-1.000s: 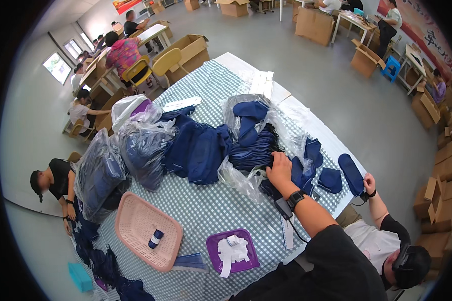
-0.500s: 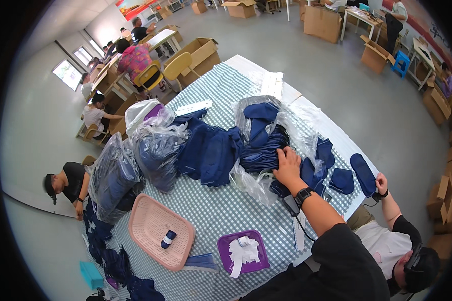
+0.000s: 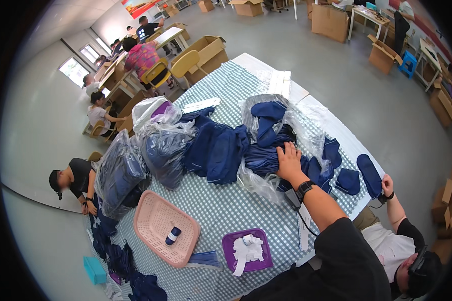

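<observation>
My right hand (image 3: 290, 163), with a dark watch on its wrist, reaches in from the lower right. Its fingers are spread and lie on a bundled stack of navy fabric pieces (image 3: 262, 158). Clear plastic (image 3: 258, 183) bunches below the stack. Beyond it, more navy pieces (image 3: 267, 118) rest in an opened clear bag. To the left lies a pile of navy fabric (image 3: 216, 150). Several loose navy pieces (image 3: 347, 181) are to the right of my hand. A black cable device (image 3: 292, 199) shows beside my wrist. My left hand is out of view.
A pink basket (image 3: 148, 220) holds a small navy roll (image 3: 173, 236). A purple tray (image 3: 227, 249) contains white strips. Filled clear bags (image 3: 118, 173) stand at left. A co-worker's hand (image 3: 387, 185) at right holds an oblong navy piece (image 3: 369, 175); another person (image 3: 78, 180) works at left.
The whole view has shifted slightly, so the table appears a little farther right. My right hand stays on the navy stack.
</observation>
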The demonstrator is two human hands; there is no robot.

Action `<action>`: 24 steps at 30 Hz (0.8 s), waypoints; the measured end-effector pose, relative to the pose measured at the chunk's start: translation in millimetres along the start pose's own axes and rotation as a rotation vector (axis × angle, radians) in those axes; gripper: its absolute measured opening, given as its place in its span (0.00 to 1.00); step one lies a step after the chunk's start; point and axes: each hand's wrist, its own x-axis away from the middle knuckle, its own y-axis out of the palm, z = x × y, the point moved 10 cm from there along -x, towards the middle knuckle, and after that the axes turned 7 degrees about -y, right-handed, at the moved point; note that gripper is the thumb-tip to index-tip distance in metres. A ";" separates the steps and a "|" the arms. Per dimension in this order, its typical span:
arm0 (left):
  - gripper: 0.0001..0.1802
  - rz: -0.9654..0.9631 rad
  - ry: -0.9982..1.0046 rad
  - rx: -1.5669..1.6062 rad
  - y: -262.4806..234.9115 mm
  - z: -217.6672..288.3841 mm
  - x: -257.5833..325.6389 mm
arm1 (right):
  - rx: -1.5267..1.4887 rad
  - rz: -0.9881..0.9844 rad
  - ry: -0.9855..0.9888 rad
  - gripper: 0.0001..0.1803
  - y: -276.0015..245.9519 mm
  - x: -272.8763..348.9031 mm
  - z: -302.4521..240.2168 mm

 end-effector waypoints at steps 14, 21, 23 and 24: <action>0.31 -0.073 0.031 -0.156 -13.1 9.6 -39.7 | -0.161 -0.079 0.056 0.30 -26.5 2.8 18.0; 0.37 -0.408 0.252 0.022 -17.6 26.6 -88.3 | -0.261 0.230 0.098 0.33 -153.9 5.7 22.9; 0.36 -0.376 0.161 0.080 -28.2 19.8 -107.2 | -0.220 0.222 0.099 0.34 -182.5 14.1 20.6; 0.35 -0.366 0.161 0.078 -30.6 23.9 -115.4 | -0.177 0.224 0.094 0.35 -193.7 17.8 22.4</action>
